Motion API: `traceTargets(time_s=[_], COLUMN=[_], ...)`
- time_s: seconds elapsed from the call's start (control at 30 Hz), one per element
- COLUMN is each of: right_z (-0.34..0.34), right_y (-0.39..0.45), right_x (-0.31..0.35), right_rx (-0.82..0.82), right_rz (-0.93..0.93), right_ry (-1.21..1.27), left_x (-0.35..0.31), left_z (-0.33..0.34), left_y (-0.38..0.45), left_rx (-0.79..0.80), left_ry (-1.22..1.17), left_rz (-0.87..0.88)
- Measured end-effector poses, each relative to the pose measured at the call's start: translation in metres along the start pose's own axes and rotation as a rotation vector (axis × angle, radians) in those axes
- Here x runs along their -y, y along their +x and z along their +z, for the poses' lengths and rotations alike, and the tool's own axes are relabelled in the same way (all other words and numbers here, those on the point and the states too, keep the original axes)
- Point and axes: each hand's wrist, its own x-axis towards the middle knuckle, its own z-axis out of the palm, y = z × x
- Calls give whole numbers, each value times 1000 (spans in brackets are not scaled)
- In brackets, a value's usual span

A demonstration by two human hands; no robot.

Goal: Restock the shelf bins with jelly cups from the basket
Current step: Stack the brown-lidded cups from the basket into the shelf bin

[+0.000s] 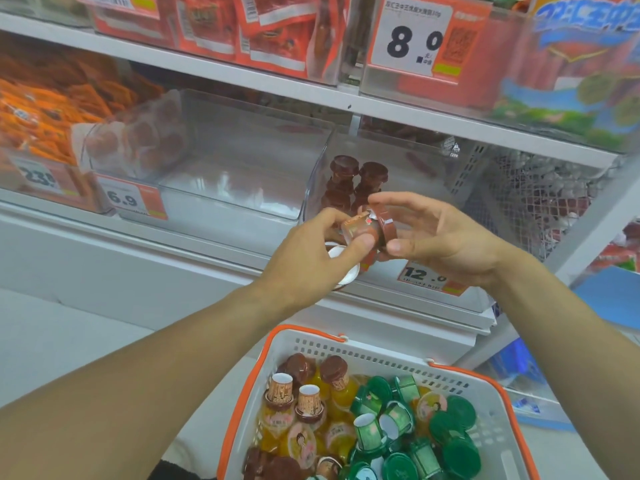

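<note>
Both hands meet in front of the clear shelf bin (313,174). My left hand (311,251) grips brown jelly cups (360,232), with a white cup bottom (341,268) showing under its fingers. My right hand (429,237) pinches a brown-lidded cup (384,225) between thumb and fingers. Two stacks of brown cups (356,183) stand inside the bin behind the hands. Below, the white basket with orange rim (485,410) holds brown cups (304,386), yellow cups (304,434) and green cups (415,434).
A neighbouring clear bin (242,161) on the left stands nearly bare, with a bag of cups (138,143) at its left end. Price tags (433,277) hang on the shelf front. Packaged snacks (270,32) fill the shelf above; a wire basket (540,199) is at right.
</note>
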Motion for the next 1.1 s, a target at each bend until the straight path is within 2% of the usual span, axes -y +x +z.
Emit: traceTargets(time_s=[0.17, 0.3, 0.4, 0.47, 0.67, 0.9, 1.1], right_z=[4, 4, -14, -26, -35, -22, -14], right_y=[18, 43, 84, 114, 159, 163, 167], right_x=[5, 8, 2, -9, -31, -42, -40], right_rx=[-167, -331, -593, -687, -611, -642, -640], right_rz=[67, -5, -79, -100, 2, -66, -96], right_ry=[21, -23, -236, -405, -792, -840, -883], left_x=[1, 1, 2, 4, 13, 17, 16], left_z=[0, 2, 0, -1, 2, 2, 3], left_y=[5, 10, 11, 12, 14, 13, 15], left_rx=[-110, -177, -214, -217, -165, -91, -101], left_ry=[-34, -7, 2, -13, 106, 187, 162], left_rz=[3, -113, -208, -243, -203, -159, -174])
